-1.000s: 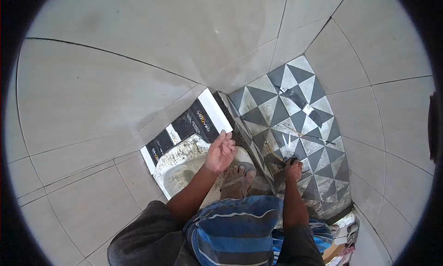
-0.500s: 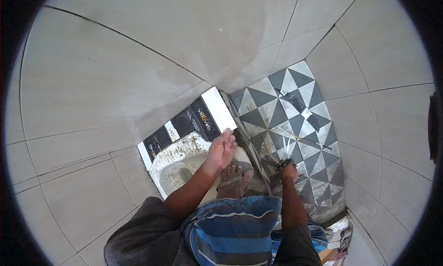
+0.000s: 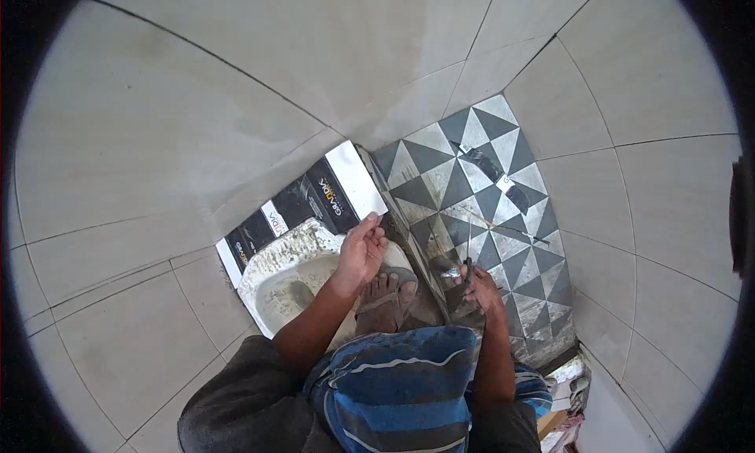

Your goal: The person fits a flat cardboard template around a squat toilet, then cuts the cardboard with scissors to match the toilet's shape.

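Observation:
My left hand (image 3: 363,252) hovers over the right rim of the dirty white squat toilet pan (image 3: 263,284). Its fingers are loosely bent and apart, with nothing visible in them. The index fingertip overlaps the near corner of a flat black-and-white printed carton (image 3: 334,189). Over the patterned floor, my right hand (image 3: 484,292) is closed around a thin tool (image 3: 469,260) with a dark handle part and a narrow shiny end pointing away from me. A small shiny piece (image 3: 451,272) shows just left of these fingers; its kind is too small to make out.
A raised step edge (image 3: 417,252) divides the pan from the grey-and-white triangle tiles (image 3: 452,182). Dark strips of torn packaging (image 3: 481,163) and a thin stick (image 3: 519,234) lie on the floor. My sandalled foot (image 3: 381,303) stands by the pan. Large beige wall tiles (image 3: 197,99) enclose the corner.
My right hand has turned and shifted slightly left, so the thin tool shows more clearly. My left hand stays over the pan's edge. The whole view has shifted a little.

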The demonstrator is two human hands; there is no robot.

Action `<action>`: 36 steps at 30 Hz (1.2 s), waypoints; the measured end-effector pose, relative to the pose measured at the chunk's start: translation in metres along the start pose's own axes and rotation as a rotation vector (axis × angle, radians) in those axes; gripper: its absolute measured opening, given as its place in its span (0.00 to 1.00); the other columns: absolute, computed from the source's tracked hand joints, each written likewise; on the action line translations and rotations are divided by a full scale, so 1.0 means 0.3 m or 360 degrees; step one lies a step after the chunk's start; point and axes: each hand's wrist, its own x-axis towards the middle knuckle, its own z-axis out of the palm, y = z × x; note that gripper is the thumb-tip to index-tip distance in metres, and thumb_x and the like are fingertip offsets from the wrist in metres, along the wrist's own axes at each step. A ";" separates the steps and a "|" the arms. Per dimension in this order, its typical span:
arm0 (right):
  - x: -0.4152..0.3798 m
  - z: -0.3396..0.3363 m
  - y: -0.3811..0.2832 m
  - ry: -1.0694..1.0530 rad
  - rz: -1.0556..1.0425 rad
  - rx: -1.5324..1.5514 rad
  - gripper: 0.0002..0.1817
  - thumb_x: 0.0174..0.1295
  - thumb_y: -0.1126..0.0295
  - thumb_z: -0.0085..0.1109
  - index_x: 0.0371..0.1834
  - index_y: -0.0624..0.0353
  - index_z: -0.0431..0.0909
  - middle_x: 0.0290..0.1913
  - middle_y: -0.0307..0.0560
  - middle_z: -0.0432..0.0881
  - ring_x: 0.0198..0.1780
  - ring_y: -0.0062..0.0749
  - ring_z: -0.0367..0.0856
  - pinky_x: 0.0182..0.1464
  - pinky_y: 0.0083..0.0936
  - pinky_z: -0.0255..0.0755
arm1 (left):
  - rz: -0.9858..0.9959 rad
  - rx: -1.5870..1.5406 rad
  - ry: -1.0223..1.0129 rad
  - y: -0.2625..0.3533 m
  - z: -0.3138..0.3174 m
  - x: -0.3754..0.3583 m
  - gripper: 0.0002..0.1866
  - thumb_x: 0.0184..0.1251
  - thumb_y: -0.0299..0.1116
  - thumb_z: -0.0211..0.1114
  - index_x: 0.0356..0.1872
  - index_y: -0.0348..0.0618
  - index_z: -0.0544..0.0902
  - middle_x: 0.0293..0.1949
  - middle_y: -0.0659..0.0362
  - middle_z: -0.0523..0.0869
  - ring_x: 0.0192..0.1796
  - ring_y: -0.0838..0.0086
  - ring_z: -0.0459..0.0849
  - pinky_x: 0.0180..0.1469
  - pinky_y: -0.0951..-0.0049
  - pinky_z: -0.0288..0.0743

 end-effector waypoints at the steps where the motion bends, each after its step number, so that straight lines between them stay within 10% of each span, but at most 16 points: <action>1: -0.051 0.024 -0.024 -0.0115 -0.0143 0.0308 0.32 0.57 0.46 0.69 0.56 0.58 0.78 0.36 0.38 0.82 0.29 0.20 0.75 0.28 0.18 0.68 | 0.0026 -0.0024 0.0024 0.000 0.014 -0.008 0.05 0.72 0.31 0.65 0.44 0.45 0.83 0.38 0.65 0.88 0.32 0.80 0.84 0.37 0.77 0.80; 7: -0.209 0.242 -0.327 -0.0820 -0.0733 -0.0381 0.21 0.67 0.54 0.64 0.52 0.59 0.77 0.44 0.39 0.81 0.41 0.22 0.75 0.42 0.22 0.71 | 0.0003 -0.0027 0.0000 0.016 0.010 -0.025 0.03 0.73 0.31 0.64 0.43 0.47 0.84 0.39 0.64 0.89 0.34 0.78 0.85 0.39 0.76 0.80; 10: -0.180 0.301 -0.421 -0.1026 -0.0541 -0.0389 0.31 0.64 0.49 0.69 0.60 0.62 0.75 0.48 0.41 0.81 0.52 0.24 0.78 0.56 0.27 0.72 | 0.0002 -0.0004 0.0035 0.033 0.035 -0.042 0.04 0.73 0.31 0.64 0.44 0.48 0.84 0.39 0.65 0.89 0.33 0.80 0.84 0.37 0.76 0.79; 36: -0.072 0.394 -0.414 -0.0951 -0.0731 -0.0160 0.15 0.65 0.63 0.67 0.47 0.62 0.82 0.37 0.34 0.83 0.39 0.17 0.79 0.44 0.19 0.73 | 0.0048 0.0111 0.0167 0.036 0.060 -0.036 0.05 0.70 0.34 0.69 0.41 0.47 0.84 0.34 0.69 0.85 0.29 0.85 0.80 0.32 0.82 0.77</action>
